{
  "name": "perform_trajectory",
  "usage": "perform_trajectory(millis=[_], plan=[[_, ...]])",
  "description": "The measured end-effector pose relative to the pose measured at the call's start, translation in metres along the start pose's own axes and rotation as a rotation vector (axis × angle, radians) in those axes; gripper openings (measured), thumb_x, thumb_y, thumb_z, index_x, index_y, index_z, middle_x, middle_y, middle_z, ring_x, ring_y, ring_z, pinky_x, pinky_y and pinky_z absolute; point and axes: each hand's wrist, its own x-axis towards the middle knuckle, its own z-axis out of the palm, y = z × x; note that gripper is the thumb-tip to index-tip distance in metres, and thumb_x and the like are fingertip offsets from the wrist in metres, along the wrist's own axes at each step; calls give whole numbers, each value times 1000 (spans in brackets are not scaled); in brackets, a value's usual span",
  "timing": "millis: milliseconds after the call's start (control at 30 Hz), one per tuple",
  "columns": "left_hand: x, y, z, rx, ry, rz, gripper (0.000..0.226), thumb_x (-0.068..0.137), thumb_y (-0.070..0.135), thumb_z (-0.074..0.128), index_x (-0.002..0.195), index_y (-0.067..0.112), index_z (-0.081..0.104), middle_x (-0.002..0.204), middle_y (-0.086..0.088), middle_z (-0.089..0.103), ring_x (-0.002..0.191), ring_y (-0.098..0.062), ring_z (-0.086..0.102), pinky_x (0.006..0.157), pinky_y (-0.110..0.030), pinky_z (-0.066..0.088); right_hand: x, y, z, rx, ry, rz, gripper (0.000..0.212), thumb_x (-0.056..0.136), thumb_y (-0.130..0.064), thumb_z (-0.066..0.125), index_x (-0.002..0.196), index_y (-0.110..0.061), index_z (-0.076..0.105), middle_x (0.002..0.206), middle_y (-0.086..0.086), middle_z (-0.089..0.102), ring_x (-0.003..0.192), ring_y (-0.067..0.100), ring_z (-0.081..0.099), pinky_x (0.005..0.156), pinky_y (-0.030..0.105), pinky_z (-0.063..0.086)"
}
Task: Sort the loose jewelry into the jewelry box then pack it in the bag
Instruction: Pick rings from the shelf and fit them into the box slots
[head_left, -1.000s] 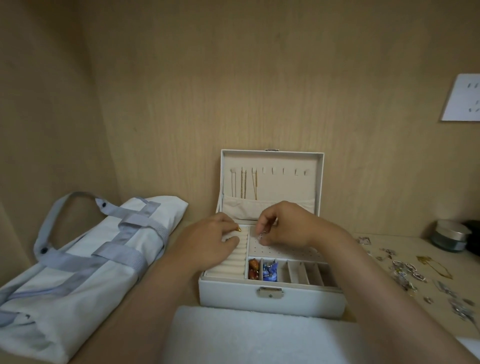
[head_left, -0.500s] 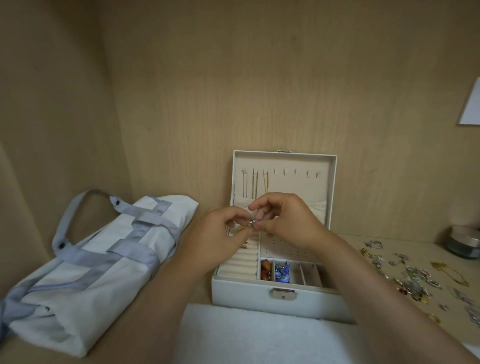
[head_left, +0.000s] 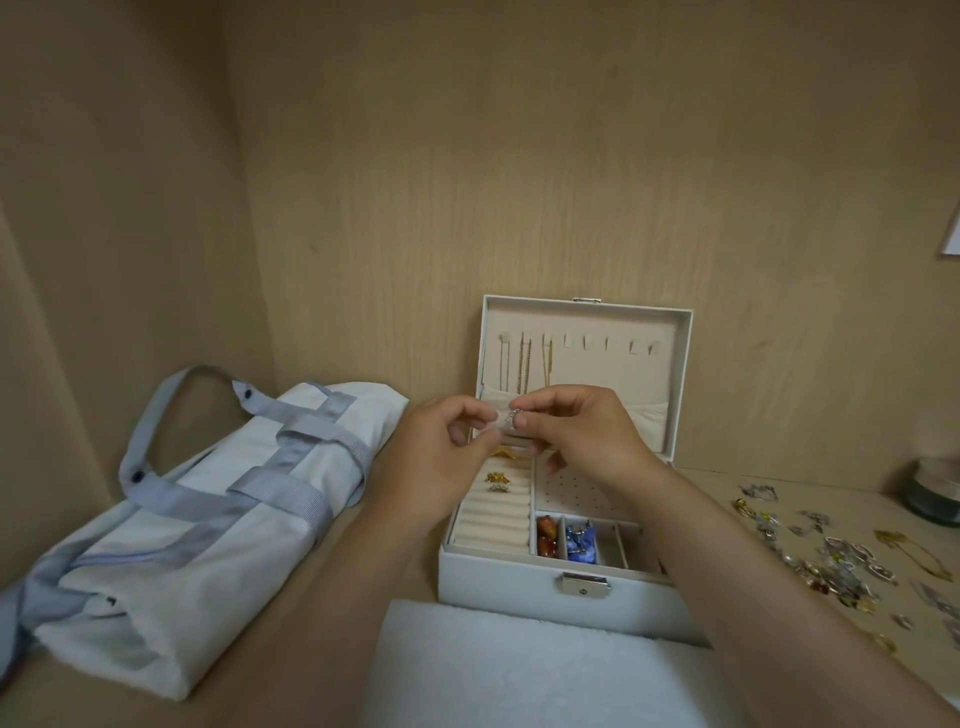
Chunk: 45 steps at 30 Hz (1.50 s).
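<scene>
Over the jewelry box (head_left: 519, 587), left hand (head_left: 441, 457) and right hand (head_left: 582, 436) lifted off the ring rolls (head_left: 493, 525), jointly pinching 1 silver piece (head_left: 513, 417); still unplaced.

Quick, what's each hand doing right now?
Left hand: fingertips pinched beside the small silver piece; grip cannot be told.
Right hand: pinching the small silver piece.
</scene>
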Motion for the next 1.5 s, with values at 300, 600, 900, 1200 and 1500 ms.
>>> perform_trajectory(millis=[300,600,900,1200,1500], plan=[[-4,-25,-5,194,-188,-11,33,85,30,72,112,33,52,101,17,56,84,-1,55,83,-29,51,10,17,18,-831,-32,-185,5,81,-28,80,85,-28,76,84,-13,71,82,6,63,80,33,56],[-5,-23,-5,248,-177,158,17,84,28,71,91,38,58,96,19,48,73,-2,52,74,-31,51,11,18,19,-784,-108,-213,9,83,-21,77,86,-29,80,83,-13,74,81,5,65,80,36,56],[-5,-23,-3,328,-196,187,12,89,29,66,98,37,67,88,24,48,71,2,50,69,-21,43,9,20,19,-830,-99,-267,9,87,-22,75,93,-26,79,93,-7,74,86,9,65,81,32,55],[-5,-18,-3,457,-254,204,25,93,34,58,116,35,68,108,19,62,77,-3,47,70,-19,38,7,21,11,-827,-192,-222,21,89,-20,73,107,-29,78,103,-10,76,93,7,68,85,35,57],[-7,-15,-5,439,-329,247,31,94,32,59,124,35,67,100,18,60,89,-3,55,80,-28,50,1,15,7,-915,-134,-203,15,89,-25,72,101,-31,78,101,-12,74,91,8,65,82,32,56]])
